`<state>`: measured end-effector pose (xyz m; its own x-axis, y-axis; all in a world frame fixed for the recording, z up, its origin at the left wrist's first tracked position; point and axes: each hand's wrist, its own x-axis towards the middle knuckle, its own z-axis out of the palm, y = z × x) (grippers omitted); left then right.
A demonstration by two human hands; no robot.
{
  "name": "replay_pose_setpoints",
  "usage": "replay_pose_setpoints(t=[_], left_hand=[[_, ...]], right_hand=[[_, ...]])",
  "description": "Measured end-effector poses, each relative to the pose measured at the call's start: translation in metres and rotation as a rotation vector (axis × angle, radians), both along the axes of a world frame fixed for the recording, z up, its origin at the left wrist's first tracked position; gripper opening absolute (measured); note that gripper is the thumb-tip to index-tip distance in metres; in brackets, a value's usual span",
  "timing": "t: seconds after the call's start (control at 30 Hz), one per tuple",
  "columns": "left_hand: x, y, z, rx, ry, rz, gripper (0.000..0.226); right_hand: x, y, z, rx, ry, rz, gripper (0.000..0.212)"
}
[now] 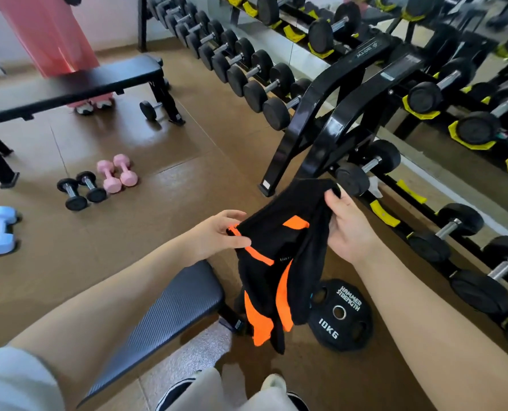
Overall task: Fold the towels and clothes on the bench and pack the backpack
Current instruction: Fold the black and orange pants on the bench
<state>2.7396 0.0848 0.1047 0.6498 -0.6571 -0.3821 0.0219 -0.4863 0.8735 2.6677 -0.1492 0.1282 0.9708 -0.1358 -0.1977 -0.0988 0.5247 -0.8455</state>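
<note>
The fingers (235, 216) of the left hand (217, 232) are curled, with the thumb below, and an orange-trimmed corner of the black and orange garment (279, 256) is pinched between them. The fingers of the right hand (349, 229) are wrapped round the opposite upper edge of the garment, where the black cloth is bunched; only the thumb and the back of the palm are shown clearly, so how the fingertips lie behind the cloth cannot be told.

The garment is held in the air between the two hands, its top edge running from the left hand up and across to the right hand. Its long axis hangs downward from that edge, the orange panels trailing lowest. It is crumpled and not yet folded. Both hands are on it, so neither is the nearer; the next move is judged to turn on the top edge being drawn taut so the hanging length can be laid flat.

Relative to the garment, the padded bench (169, 310) lies just to the left and below, its end near the hanging cloth. A weight plate (340, 315) marked 10KG lies on the floor just to the right of the lower hem. No backpack or other container is in view, so its contents cannot be told.
</note>
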Motion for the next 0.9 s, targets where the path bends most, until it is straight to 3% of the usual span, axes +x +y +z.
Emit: replay_pose_setpoints(t=[0.13,0.3,0.43,0.6,0.8,0.87,0.9], left_hand=[[0.01,0.032,-0.005,0.079,0.042,0.057,0.015],[0.028,0.053,-0.004,0.048,-0.172,0.246,0.023],[0.026,0.047,0.022,0.063,-0.416,0.067,0.017],[0.032,0.056,0.039,0.079,-0.533,-0.122,0.01],[0.048,0.081,0.036,0.109,-0.812,-0.053,0.011],[0.053,0.089,0.03,0.14,-0.837,-0.038,0.013],[0.054,0.093,0.026,0.157,-0.839,-0.041,0.015]], right_hand=[[-0.002,0.018,-0.005,-0.151,0.002,0.033,0.02],[-0.002,0.01,-0.008,-1.046,0.13,0.043,0.027],[0.003,0.021,-0.014,-1.44,0.126,0.256,0.065],[0.006,0.044,-0.019,-1.481,0.065,0.588,0.078],[0.013,0.07,-0.021,-1.513,0.092,0.816,0.016],[0.018,0.075,-0.021,-1.404,0.122,0.825,0.004],[0.021,0.077,-0.022,-1.372,0.122,0.786,0.008]])
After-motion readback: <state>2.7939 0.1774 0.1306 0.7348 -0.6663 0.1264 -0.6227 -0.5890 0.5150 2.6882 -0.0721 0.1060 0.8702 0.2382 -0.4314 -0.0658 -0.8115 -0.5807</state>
